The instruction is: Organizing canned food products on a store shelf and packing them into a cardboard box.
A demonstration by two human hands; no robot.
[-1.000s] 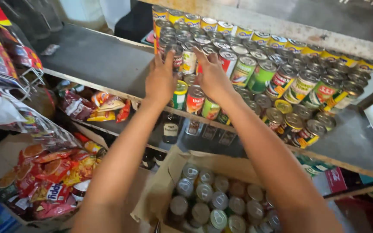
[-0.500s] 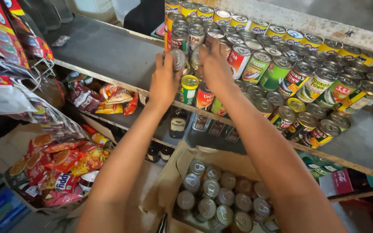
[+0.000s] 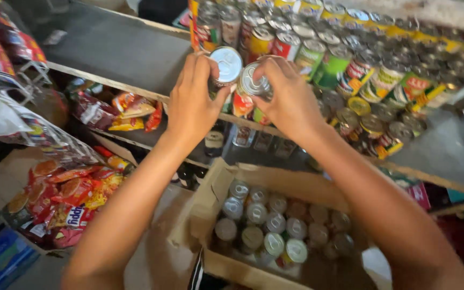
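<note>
- Both hands have been drawn back toward the camera from the packed rows since the earlier frames, and a can is now carried in each, where before the palms lay flat against the stock.
- A silver-topped can [image 3: 225, 65] is gripped by the left hand [image 3: 191, 104], fingers wrapped round its side, thumb underneath.
- A second can [image 3: 252, 86] is clasped by the right hand [image 3: 291, 102], fingers curled over its rim and closed on it.
- Both cans are held just above the front edge of the shelf [image 3: 130, 53], touching or nearly touching each other, well above the cardboard box [image 3: 210, 204] of more cans.
- Each can is tipped: the lid is turned toward the camera, so the long axis runs from viewer to shelf, slightly upward, rather than upright.
- Step judged in hand: shelving a pair of cans.
- Next move, as judged: each can must be righted, lid up, and set into a gap among the standing cans [image 3: 350, 64] without knocking neighbours.
</note>
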